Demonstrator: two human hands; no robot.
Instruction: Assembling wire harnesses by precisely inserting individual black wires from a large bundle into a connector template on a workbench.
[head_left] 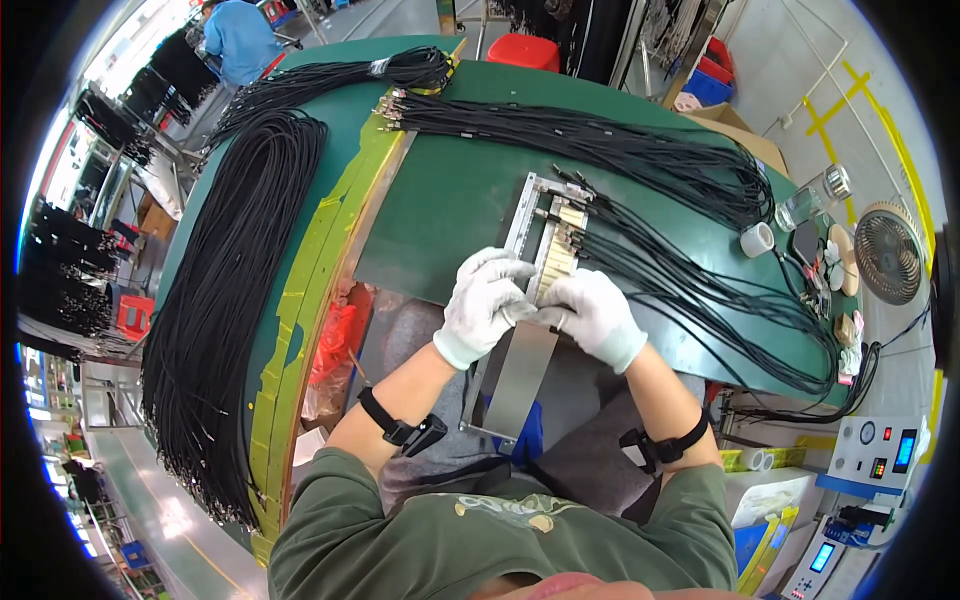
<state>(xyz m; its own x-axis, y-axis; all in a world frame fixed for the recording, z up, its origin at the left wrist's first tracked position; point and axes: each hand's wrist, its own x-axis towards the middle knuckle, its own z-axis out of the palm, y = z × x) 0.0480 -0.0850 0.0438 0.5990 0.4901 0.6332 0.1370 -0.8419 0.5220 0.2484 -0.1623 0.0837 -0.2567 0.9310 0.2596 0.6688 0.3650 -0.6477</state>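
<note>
Both hands wear white gloves and meet at the near edge of the green surface. The left hand is closed, its fingers pinching the lower end of a metal fixture, a long silver frame lying on the surface with a row of pale connectors clamped in it. The right hand is also curled shut just beside it, the fingertips pressing on the same end of the fixture, probably to keep it steady. Under the hands a flat grey metal plate hangs over the lap, I think as an extension of the fixture.

Thin black cables run from the connectors to the right and away, so they stay clear of the hands. A larger bundle of black cables lies along the left side, and another cable bundle crosses the far part of the surface.

At the right edge stand a white tape roll, a clear bottle and a small round fan. A white control box with small coloured buttons sits lower right.
</note>
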